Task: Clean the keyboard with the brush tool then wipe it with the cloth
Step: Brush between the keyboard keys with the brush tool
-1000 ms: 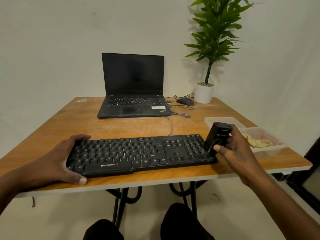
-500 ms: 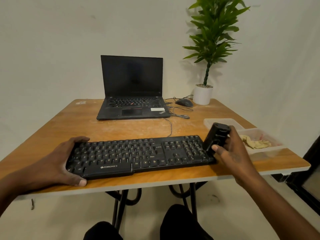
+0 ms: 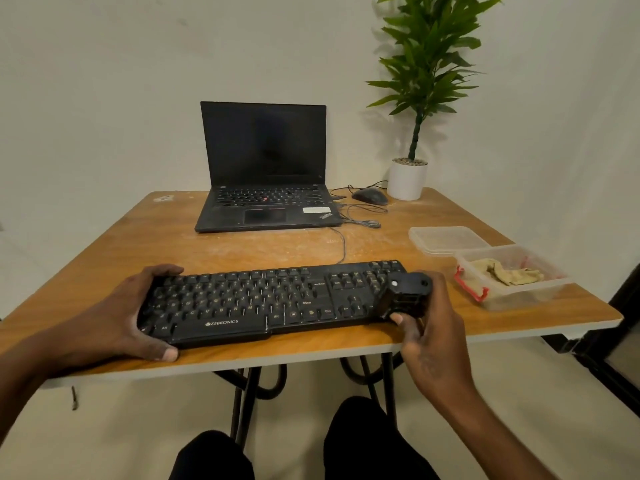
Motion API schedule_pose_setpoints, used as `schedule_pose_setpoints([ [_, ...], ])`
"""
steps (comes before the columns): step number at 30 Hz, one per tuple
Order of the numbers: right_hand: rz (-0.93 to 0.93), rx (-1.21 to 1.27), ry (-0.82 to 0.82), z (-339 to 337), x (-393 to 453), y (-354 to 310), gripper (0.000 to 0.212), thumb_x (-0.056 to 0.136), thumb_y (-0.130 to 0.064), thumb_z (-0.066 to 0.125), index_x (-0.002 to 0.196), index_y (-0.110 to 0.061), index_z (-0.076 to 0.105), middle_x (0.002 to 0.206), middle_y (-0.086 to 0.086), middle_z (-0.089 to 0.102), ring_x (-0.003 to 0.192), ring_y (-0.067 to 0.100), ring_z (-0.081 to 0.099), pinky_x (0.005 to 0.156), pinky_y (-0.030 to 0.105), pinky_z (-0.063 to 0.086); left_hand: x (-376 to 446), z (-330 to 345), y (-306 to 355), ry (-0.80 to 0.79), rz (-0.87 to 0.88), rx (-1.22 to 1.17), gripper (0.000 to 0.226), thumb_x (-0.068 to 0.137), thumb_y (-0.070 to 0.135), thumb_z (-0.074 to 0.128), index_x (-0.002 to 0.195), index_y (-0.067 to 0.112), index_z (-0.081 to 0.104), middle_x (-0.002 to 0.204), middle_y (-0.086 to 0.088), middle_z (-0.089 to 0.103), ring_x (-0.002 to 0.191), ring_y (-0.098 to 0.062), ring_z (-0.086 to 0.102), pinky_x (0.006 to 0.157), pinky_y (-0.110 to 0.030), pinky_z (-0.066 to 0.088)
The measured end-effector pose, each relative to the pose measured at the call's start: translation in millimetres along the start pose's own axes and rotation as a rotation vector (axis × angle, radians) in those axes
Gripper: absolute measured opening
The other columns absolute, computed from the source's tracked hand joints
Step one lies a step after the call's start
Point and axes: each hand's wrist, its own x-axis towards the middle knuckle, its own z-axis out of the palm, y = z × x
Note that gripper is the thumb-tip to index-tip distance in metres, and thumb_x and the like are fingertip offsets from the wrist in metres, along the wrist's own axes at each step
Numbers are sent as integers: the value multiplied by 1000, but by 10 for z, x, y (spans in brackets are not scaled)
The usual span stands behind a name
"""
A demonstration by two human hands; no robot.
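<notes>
- Black brush tool (image 3: 407,295) gripped in the right hand (image 3: 429,336), thumb tip pressed on its near face, remaining fingers wrapped behind it and mostly hidden; bristles not discernible, so contact with the keys impossible to confirm.
- Tool laid over the right end of the black keyboard (image 3: 273,299), covering part of the number pad and that end's corner.
- Left hand (image 3: 114,323) clamped round the keyboard's left end: thumb on the table at the near edge, fingers curled over the far edge, leftmost keys covered.
- Keyboard lying along the near edge of the wooden table (image 3: 242,251), only a thin strip of bare wood in front of it; thin cable running from its back edge toward the laptop (image 3: 266,174).
- Cloth (image 3: 505,273), crumpled and yellowish, lying inside the clear container (image 3: 512,296) near the table's right edge, just beyond the keyboard's right end; red parts on the container too small to identify.
- Clear lid (image 3: 446,239) flat just behind the container, seemingly touching it.
- Open stretch of dusty wood between keyboard and laptop, and wide bare wood to the left.
- Mouse (image 3: 370,195) and white pot (image 3: 407,180) of the plant (image 3: 429,64) at the far right corner, with loose cables beside the laptop; top of the plant cut off by the frame.
- Both forearms cut off at the lower corners; knees visible below the table edge.
</notes>
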Motion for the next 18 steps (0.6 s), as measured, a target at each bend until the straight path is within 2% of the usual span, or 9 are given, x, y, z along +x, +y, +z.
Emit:
schedule_pose_setpoints([
  [5,29,-6,83,-154,14,-21,63,86,16,65,124,-28,42,102,-28,56,94,-29,53,74,-4,40,-4,16,-18,10,17,-3,133,34,80,95,146,66,25,139,35,40,126,2,47,105,-36,50],
  [8,35,-63,32,117,-97,-111,69,87,13,65,122,-42,39,106,-21,60,96,-13,61,77,7,51,-2,24,-16,7,14,0,132,35,79,96,146,68,24,142,32,39,127,1,47,104,-34,49],
  [9,32,-67,1,253,-154,-152,66,88,11,64,124,-40,42,109,-14,62,95,-11,62,75,7,51,-4,30,-13,6,17,0,132,36,79,96,146,68,24,142,32,38,127,0,47,104,-33,49],
  [11,18,-58,-63,547,-231,-249,59,91,9,62,132,-31,45,113,-5,62,91,-22,57,67,0,46,-27,31,6,3,19,0,130,37,79,95,145,69,24,142,34,36,129,2,46,104,-31,47],
  [12,7,-63,-95,679,-258,-309,60,92,8,61,134,-30,43,113,-4,61,91,-25,54,67,-1,44,-33,35,22,-1,20,2,129,38,78,95,144,69,23,143,34,35,130,4,44,104,-29,46],
  [15,-23,-76,-164,891,-304,-414,67,92,7,61,131,-42,36,112,-5,61,88,-16,59,66,1,46,-52,20,54,-6,20,16,126,42,76,95,143,70,21,147,34,32,134,4,42,105,-25,44],
  [18,15,-63,-106,732,-238,-396,64,89,5,66,131,-36,42,104,-10,64,86,-14,58,62,2,45,-59,19,72,-8,15,46,125,44,79,93,144,70,19,148,31,30,135,3,39,110,-30,43],
])
